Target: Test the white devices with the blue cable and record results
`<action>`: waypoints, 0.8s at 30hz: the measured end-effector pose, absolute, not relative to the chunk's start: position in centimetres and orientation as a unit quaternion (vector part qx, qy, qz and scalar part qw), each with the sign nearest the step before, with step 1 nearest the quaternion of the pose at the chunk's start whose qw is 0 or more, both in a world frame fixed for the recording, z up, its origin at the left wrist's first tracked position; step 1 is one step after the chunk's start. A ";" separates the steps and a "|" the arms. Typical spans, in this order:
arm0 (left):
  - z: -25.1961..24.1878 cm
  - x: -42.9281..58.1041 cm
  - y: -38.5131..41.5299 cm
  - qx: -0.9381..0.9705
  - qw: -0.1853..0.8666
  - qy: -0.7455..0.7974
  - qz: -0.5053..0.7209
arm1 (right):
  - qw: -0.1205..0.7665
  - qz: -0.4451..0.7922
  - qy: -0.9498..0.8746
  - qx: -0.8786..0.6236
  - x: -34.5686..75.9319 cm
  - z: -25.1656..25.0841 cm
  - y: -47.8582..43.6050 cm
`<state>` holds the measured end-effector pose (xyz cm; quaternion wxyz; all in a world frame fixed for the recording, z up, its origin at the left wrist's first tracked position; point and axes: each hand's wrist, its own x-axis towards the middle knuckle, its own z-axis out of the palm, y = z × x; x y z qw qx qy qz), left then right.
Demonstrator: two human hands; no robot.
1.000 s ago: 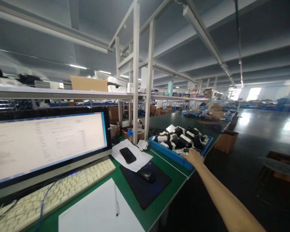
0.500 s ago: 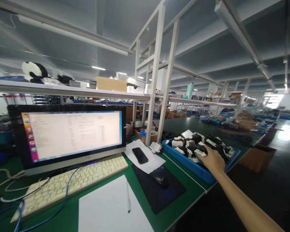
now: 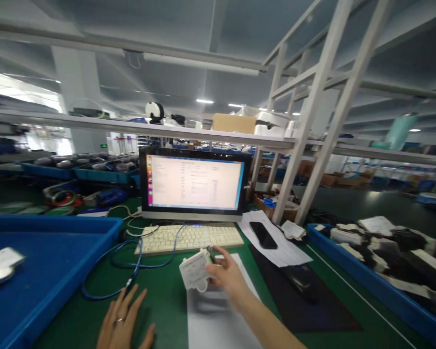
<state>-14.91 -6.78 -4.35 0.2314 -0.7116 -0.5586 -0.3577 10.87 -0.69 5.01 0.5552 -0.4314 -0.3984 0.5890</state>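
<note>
My right hand (image 3: 227,276) grips a white plastic device housing (image 3: 195,271) by its right edge, holding it above the white paper (image 3: 218,320) in front of the keyboard. The housing has a rounded bump at its lower side; faint print shows on its face. My left hand (image 3: 125,320), a ring on one finger, hovers over or rests on the green table (image 3: 163,300) with fingers spread, holding nothing. A blue cable (image 3: 105,296) lies looped just beyond it. At the right, a blue tray (image 3: 370,286) is heaped with black and white housings.
A monitor (image 3: 196,182) stands behind a cream keyboard (image 3: 192,237). Right of these lie a phone (image 3: 263,235), a black mouse (image 3: 301,283) and its mat (image 3: 323,310). A second blue tray (image 3: 98,225) at the left holds a white housing (image 3: 2,264). Metal posts (image 3: 312,116) rise behind.
The view has turned left. My right hand has moved from the heaped tray to above the paper, with a white housing in it. My left hand has come into view.
</note>
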 end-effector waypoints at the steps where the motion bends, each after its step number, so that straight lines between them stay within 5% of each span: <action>1: -3.8 -14.6 -6.9 -0.712 0.238 -0.560 -0.351 | 0.542 0.617 -0.386 -0.421 8.2 4.2 -0.6; 14: 0.1 -13.5 -6.3 -0.743 0.187 -0.565 -0.307 | 0.458 0.648 -0.406 -0.454 4.6 0.1 0.7; 24: 0.9 -12.6 -5.0 -0.782 0.196 -0.521 -0.281 | 0.590 0.643 -0.234 -0.429 15.0 3.5 2.0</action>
